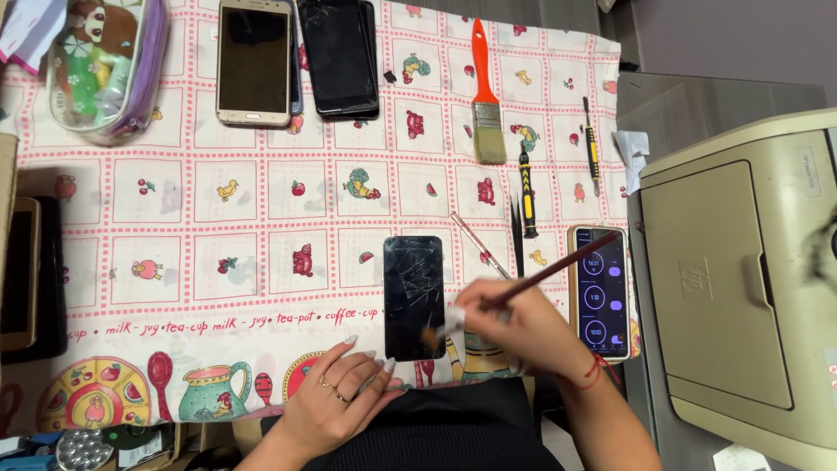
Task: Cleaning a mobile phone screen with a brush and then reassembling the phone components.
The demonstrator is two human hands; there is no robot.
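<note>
Dark-handled thin paintbrush (558, 269) is pinched in the right hand (514, 327), bristles on a cracked black smartphone (413, 296) lying flat on the patterned pink-and-white cloth (174, 218); the left hand (336, 397) rests open beside its lower edge.

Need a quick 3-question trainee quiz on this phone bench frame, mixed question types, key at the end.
1. True or false: the right hand holds a thin dark-handled brush whose tip is at the lower edge of the cracked black phone.
2. Where does the left hand rest?
A. on the beige printer
B. on the patterned cloth beside the cracked phone's lower left corner
C. on the clear pouch
3. Fill in: the wide flat paintbrush lying at the top of the cloth has an ___ handle.

Key: 1 true; 2 B; 3 orange.
</note>
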